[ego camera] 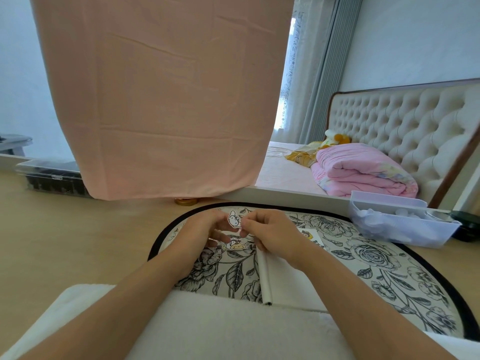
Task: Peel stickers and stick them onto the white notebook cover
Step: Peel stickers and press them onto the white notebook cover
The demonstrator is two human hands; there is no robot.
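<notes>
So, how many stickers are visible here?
3. A white sticker pinched between left hand and right hand; a yellow sticker on the floral mat below them; a third sticker right of the right hand. More may hide under the hands.

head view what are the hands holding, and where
A small cartoon sticker, pinched at its edges: left hand on its left side, right hand on its lower right.

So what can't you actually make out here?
Head view:
- white notebook: far part hidden under the right hand and wrist.
- sticker between left hand and right hand: too small to read; backing unclear.
- clear box: partly hidden behind pink cloth; contents blurred.
</notes>
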